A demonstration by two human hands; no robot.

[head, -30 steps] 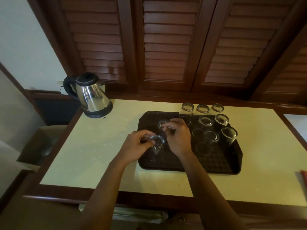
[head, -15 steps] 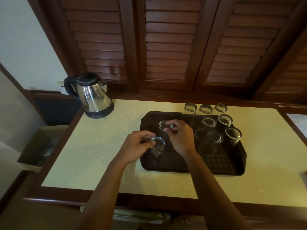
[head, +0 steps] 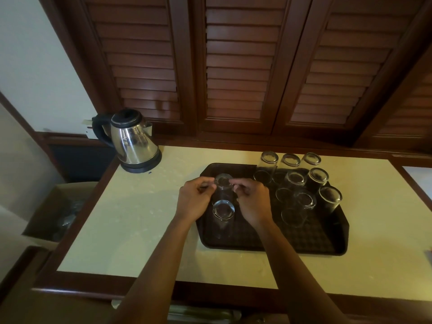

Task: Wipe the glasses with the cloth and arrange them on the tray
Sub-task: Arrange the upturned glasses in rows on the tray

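- Louvred wooden doors (head: 236, 66) back a pale counter (head: 131, 220); a steel kettle (head: 133, 142) stands at its far left corner.
- Dark tray (head: 315, 244) lies on the counter's right half, long side running left to right. Its right half is crowded with a cluster of glasses (head: 301, 183), all seemingly inverted; its left half holds only two.
- Left hand (head: 195, 202) and right hand (head: 253, 201) meet over the tray's left half, one on each side of the far glass (head: 223, 183).
- Far glass stands upright on the tray (base up, axis vertical), pinched near its top between both hands' fingertips; fingers curled, closed on it.
- Near glass (head: 223, 211) stands free just in front, between the two wrists, touched by neither hand as far as I can tell.
- Judgement: both hands sit equally near the held glass; any shift goes right, toward the cluster, and must clear the near glass.
- No cloth identifiable.
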